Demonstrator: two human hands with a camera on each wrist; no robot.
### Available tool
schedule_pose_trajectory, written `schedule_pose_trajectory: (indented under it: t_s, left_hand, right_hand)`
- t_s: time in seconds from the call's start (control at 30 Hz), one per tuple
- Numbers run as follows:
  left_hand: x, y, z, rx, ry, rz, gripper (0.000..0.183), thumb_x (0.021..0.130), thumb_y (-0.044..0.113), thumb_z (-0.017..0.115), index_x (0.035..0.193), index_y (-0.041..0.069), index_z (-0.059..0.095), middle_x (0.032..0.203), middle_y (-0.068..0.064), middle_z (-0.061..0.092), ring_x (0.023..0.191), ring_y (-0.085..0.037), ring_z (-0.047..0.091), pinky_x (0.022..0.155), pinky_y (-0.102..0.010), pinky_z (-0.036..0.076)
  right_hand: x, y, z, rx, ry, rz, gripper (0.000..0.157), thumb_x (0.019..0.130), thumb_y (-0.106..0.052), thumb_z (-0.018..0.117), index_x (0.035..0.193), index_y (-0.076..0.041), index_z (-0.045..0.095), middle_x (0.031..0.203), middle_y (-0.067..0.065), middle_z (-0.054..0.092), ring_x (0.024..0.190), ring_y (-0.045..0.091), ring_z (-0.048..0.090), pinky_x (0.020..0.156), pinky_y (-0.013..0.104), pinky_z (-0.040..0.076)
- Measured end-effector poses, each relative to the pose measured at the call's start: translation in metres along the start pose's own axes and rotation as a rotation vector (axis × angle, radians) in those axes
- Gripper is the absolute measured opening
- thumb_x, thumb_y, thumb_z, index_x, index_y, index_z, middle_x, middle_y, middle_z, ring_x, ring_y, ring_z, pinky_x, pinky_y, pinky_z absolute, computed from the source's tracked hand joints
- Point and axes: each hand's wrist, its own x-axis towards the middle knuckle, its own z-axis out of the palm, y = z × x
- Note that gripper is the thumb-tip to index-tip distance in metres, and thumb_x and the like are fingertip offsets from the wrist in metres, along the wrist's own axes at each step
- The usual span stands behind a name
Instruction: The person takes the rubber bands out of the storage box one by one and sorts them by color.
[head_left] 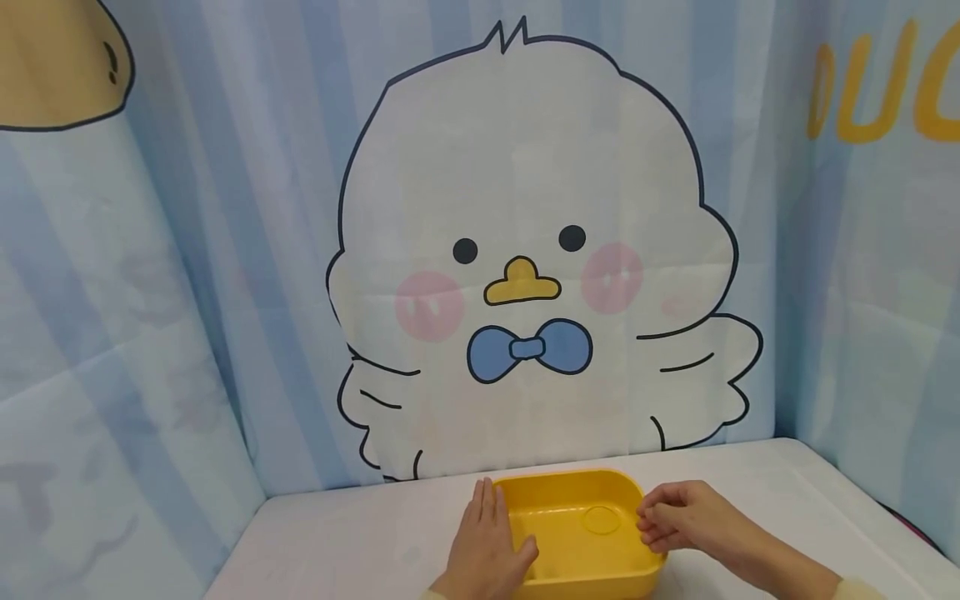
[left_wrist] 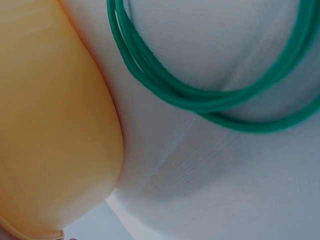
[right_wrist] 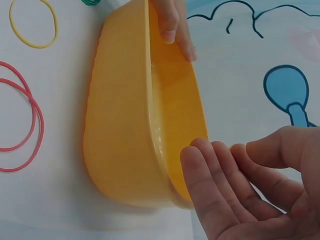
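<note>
A yellow plastic bin (head_left: 558, 546) with rounded corners stands on the white table, its inside showing an oval mark on the floor. My left hand (head_left: 487, 537) lies along its left rim, fingers straight and thumb over the inside. At the right rim is my right hand (head_left: 686, 523), its fingers slightly bent and holding nothing. In the right wrist view, this hand (right_wrist: 245, 190) overlaps the rim near the bin's end, with the thumb close to the fingers. The left wrist view shows the bin's outer wall (left_wrist: 55, 125) beside green loops (left_wrist: 192, 105).
Beside the bin in the right wrist view lie a thin yellow loop (right_wrist: 56, 31) and red loops (right_wrist: 41, 122) on the white table (head_left: 360, 542). Behind the table hangs a striped cloth (head_left: 285, 250) printed with a duck wearing a bow tie.
</note>
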Motion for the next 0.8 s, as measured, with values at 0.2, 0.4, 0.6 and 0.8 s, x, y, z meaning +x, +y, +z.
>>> schedule_pose_trajectory:
  t_s: [0.2, 0.4, 0.6, 0.8]
  left_hand:
    - [0.001, -0.001, 0.002, 0.011, 0.005, -0.003, 0.083, 0.093, 0.051, 0.044, 0.150, -0.009, 0.031, 0.162, -0.026, 0.019, 0.152, -0.037, 0.019, 0.123, -0.051, 0.025]
    - [0.002, 0.000, 0.000, 0.009, -0.003, -0.006, 0.083, 0.093, 0.050, 0.045, 0.150, -0.008, 0.031, 0.162, -0.025, 0.019, 0.152, -0.036, 0.020, 0.123, -0.050, 0.025]
    - [0.004, 0.000, 0.001, 0.025, -0.013, -0.007, 0.082, 0.094, 0.051, 0.044, 0.149, -0.008, 0.032, 0.162, -0.025, 0.020, 0.152, -0.036, 0.019, 0.123, -0.049, 0.024]
    - [0.004, -0.002, 0.002, 0.035, -0.011, -0.012, 0.083, 0.093, 0.053, 0.043, 0.149, -0.008, 0.033, 0.162, -0.024, 0.020, 0.152, -0.035, 0.019, 0.123, -0.049, 0.024]
  right_hand:
    - [0.011, -0.003, 0.009, -0.034, 0.049, 0.020, 0.019, 0.097, -0.007, 0.054, 0.108, 0.005, 0.063, 0.094, 0.012, 0.070, 0.079, 0.019, 0.068, 0.077, 0.034, 0.062]
    - [0.022, -0.008, 0.018, -0.056, 0.082, 0.032, 0.017, 0.096, -0.004, 0.055, 0.107, 0.006, 0.064, 0.094, 0.014, 0.070, 0.079, 0.019, 0.069, 0.075, 0.034, 0.063]
    - [0.032, -0.010, 0.025, -0.090, 0.094, 0.031, 0.017, 0.096, -0.005, 0.057, 0.107, 0.006, 0.064, 0.093, 0.014, 0.070, 0.077, 0.020, 0.069, 0.074, 0.033, 0.063]
    - [0.041, -0.013, 0.030, -0.122, 0.105, 0.008, 0.017, 0.095, -0.004, 0.059, 0.106, 0.007, 0.064, 0.092, 0.013, 0.070, 0.076, 0.018, 0.069, 0.073, 0.033, 0.063]
